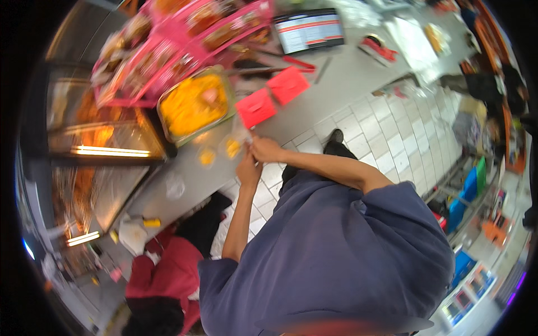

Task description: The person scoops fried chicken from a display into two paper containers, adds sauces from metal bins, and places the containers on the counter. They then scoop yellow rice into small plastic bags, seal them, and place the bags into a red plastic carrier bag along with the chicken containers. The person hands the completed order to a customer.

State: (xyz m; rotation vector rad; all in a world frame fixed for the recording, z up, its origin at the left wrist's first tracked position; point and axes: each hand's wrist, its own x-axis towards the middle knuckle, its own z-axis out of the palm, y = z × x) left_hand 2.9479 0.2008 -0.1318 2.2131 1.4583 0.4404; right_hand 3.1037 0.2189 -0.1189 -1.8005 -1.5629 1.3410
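Both hands meet at the counter's (185, 172) front edge. My left hand (249, 168) and my right hand (265, 149) pinch what looks like a small clear plastic bag (241, 131), its shape blurred. Just left of the fingertips a yellow portion of food (233, 147) shows in clear plastic; whether it belongs to the pinched bag, I cannot tell. Another yellow portion (207, 156) lies farther left. Behind them stands a metal tray (171, 138) of yellow food (189, 109), with a pinkish object on top. Two red packets (256, 108) lie beyond my right hand.
A pink divided basket (145, 84) of wrapped goods stands behind the tray. At left is a lit glass food case (101, 138). A tablet (310, 31) and tape dispenser (378, 49) sit at upper right. A person in a red top (172, 264) is close on my left.
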